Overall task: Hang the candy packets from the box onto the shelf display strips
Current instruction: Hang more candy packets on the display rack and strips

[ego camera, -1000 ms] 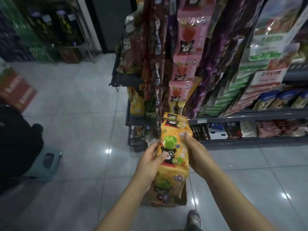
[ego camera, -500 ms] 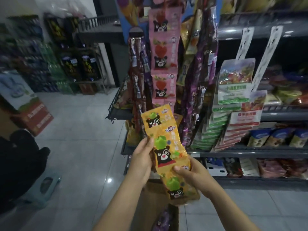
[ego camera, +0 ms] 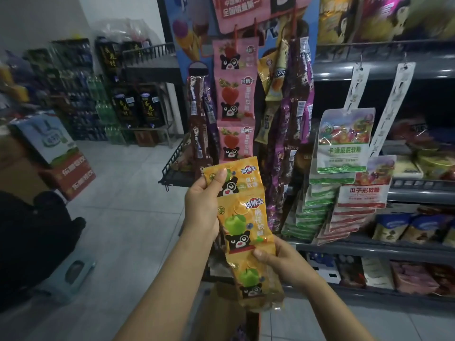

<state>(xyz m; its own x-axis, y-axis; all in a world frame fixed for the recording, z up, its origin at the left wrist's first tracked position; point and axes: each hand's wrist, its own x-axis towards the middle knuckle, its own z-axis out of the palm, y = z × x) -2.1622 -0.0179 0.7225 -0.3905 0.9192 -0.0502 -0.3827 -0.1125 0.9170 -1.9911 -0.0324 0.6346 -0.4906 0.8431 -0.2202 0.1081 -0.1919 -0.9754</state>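
Orange candy packets (ego camera: pixel 242 217) | left hand (ego camera: pixel 203 207) pinches top | right hand (ego camera: pixel 283 262) grips lower part

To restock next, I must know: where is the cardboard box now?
Head view: the cardboard box stands on the floor at bottom centre, below the orange candy packets.

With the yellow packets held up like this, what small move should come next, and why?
Probably lift the yellow packets toward a hanging spot. The left hand pinches their top and the right hand steadies them lower down, just below the hung pink packets, and they are not yet hung.
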